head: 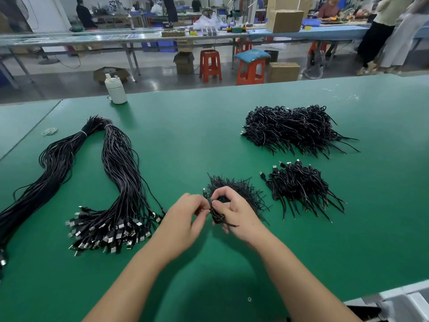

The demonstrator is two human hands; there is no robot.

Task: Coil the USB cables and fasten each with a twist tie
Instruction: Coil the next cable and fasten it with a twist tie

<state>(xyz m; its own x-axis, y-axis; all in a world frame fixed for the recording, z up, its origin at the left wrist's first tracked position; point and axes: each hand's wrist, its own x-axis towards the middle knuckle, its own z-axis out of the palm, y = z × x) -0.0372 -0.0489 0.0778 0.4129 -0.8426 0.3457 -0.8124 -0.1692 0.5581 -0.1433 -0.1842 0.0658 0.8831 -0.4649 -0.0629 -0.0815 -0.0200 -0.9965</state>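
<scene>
Nearest the camera, both forearms reach out over the green desk [232, 263] and the two hands meet at its middle. The left hand [185, 217] pinches a twist tie [228, 224] at the side of a small coiled cable [218, 214], its fingers curled in a tight grip, while the right hand [234, 212] holds the same coil with thumb and forefinger arched over it; the loose black end of the tie pokes out below the right palm. Just behind the hands lies a heap of black twist ties [246, 191]. To the left, a long bundle of uncoiled USB cables [116, 177] stretches away, its plugs fanned out near the left wrist and its far part bound with white bands. To the right sits a small pile of tied coils [301, 189], and farther back a larger pile [294, 129]. A loose rubber band [49, 131] and a white bottle [115, 90] sit toward the far edge of the desk, with orange stools [210, 65] beyond.
</scene>
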